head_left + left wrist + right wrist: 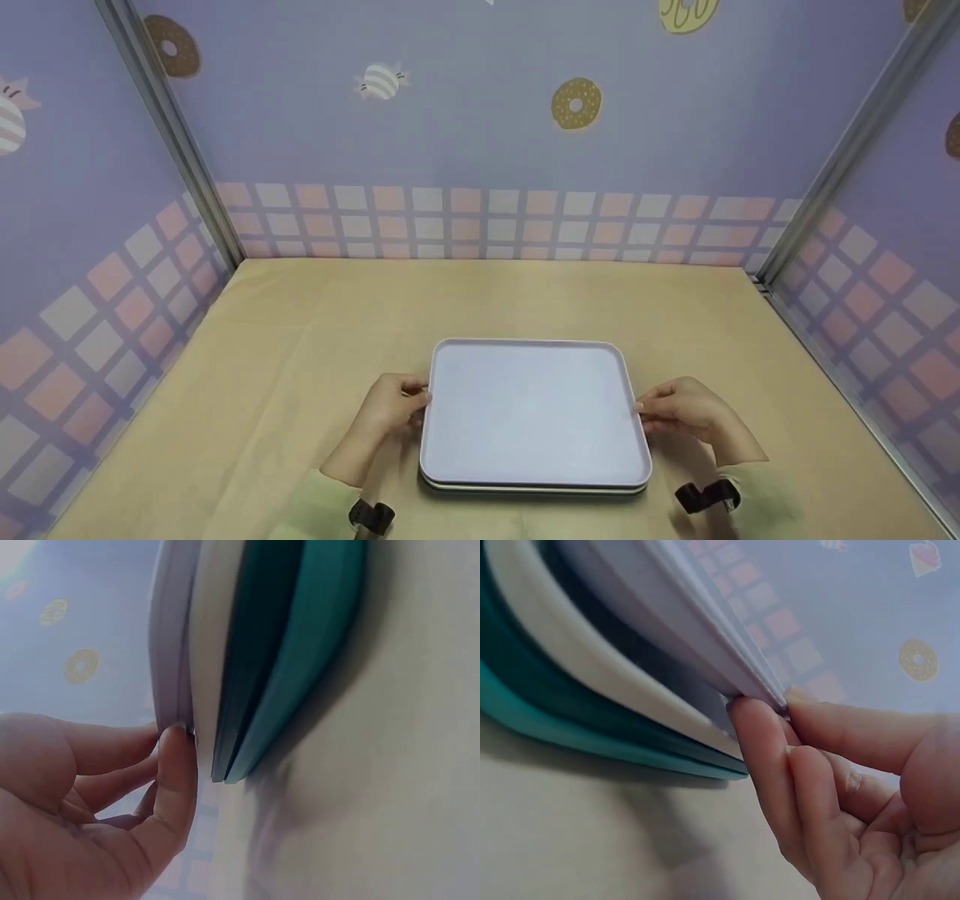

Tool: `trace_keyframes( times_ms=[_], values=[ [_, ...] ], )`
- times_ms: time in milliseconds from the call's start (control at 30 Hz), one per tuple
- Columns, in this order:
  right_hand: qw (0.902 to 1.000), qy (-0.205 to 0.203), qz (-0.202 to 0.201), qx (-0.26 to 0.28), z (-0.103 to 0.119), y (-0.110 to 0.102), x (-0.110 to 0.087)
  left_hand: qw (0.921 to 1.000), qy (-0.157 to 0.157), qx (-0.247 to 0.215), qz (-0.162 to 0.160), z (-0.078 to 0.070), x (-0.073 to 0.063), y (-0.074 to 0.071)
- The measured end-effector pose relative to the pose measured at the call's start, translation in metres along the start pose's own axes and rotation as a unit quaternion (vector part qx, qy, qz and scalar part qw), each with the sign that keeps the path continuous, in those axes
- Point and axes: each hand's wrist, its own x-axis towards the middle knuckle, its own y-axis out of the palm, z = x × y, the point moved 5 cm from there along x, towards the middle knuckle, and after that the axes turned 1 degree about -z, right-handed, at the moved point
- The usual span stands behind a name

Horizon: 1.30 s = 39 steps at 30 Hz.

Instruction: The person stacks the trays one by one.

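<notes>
A pale lavender tray (532, 412) with rounded corners tops a stack of trays in the head view. My left hand (390, 405) pinches its left edge between thumb and fingers. Opposite, my right hand (690, 411) pinches the right edge, thumb on top and fingers under the rim. Below it, the left wrist view shows a cream tray (212, 645), a dark green tray (259, 645) and a teal tray (319, 630). A dark gap parts the lavender tray from the cream tray in the right wrist view.
The stack rests on a table with a beige cloth (315, 337). A patterned back wall (480, 135) and side walls enclose the table, joined by metal corner posts (832, 157). Black bands (709, 495) are worn at both wrists.
</notes>
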Motion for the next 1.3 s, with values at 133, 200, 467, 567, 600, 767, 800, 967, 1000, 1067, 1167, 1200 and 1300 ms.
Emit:
trace_keyframes(
  times_ms=[133, 200, 467, 567, 600, 767, 800, 967, 1000, 1067, 1167, 1200, 1300],
  values=[
    [1.0000, 0.001, 0.007, 0.001, -0.0005, 0.0019, 0.0000, 0.9996, 0.009, 0.025, 0.002, 0.0001, 0.0002, 0.0000],
    [0.9999, 0.004, 0.011, 0.001, -0.0008, 0.0026, -0.0003, 0.9991, 0.013, 0.039, 0.000, -0.0003, 0.0002, -0.0004],
    [0.9998, 0.013, 0.016, -0.009, -0.0011, 0.0039, -0.0011, 0.9970, 0.013, 0.076, 0.002, -0.0023, -0.0016, 0.0008],
    [0.9997, 0.011, 0.014, -0.019, 0.0001, 0.0046, -0.0017, 0.9963, 0.017, 0.084, 0.001, -0.0034, -0.0023, 0.0008],
    [0.9996, 0.009, 0.013, -0.024, 0.0006, 0.0047, -0.0021, 0.9963, 0.017, 0.085, 0.000, -0.0038, -0.0025, 0.0008],
    [0.9990, 0.006, 0.002, -0.045, 0.0035, 0.0059, -0.0035, 0.9968, 0.016, 0.079, 0.002, -0.0037, -0.0026, 0.0015],
    [0.9988, 0.004, 0.000, -0.050, 0.0039, 0.0061, -0.0041, 0.9969, 0.015, 0.077, 0.003, -0.0035, -0.0024, 0.0018],
    [0.9975, 0.006, -0.014, -0.068, 0.0062, 0.0075, -0.0061, 0.9967, 0.024, 0.078, 0.001, -0.0027, -0.0026, 0.0020],
    [0.9973, 0.007, -0.016, -0.071, 0.0065, 0.0078, -0.0065, 0.9966, 0.023, 0.079, 0.000, -0.0023, -0.0026, 0.0020],
    [0.9969, 0.010, -0.022, -0.075, 0.0068, 0.0083, -0.0069, 0.9972, 0.017, 0.072, 0.001, -0.0016, -0.0027, 0.0022],
    [0.9964, 0.007, -0.023, -0.081, 0.0074, 0.0089, -0.0071, 0.9980, 0.010, 0.063, 0.004, -0.0012, -0.0027, 0.0029],
    [0.9962, 0.008, -0.026, -0.083, 0.0075, 0.0090, -0.0069, 0.9981, 0.008, 0.061, 0.006, -0.0015, -0.0028, 0.0032],
    [0.9953, 0.011, -0.034, -0.090, 0.0078, 0.0085, -0.0064, 0.9980, 0.006, 0.063, 0.009, -0.0027, -0.0033, 0.0034]
  ],
)
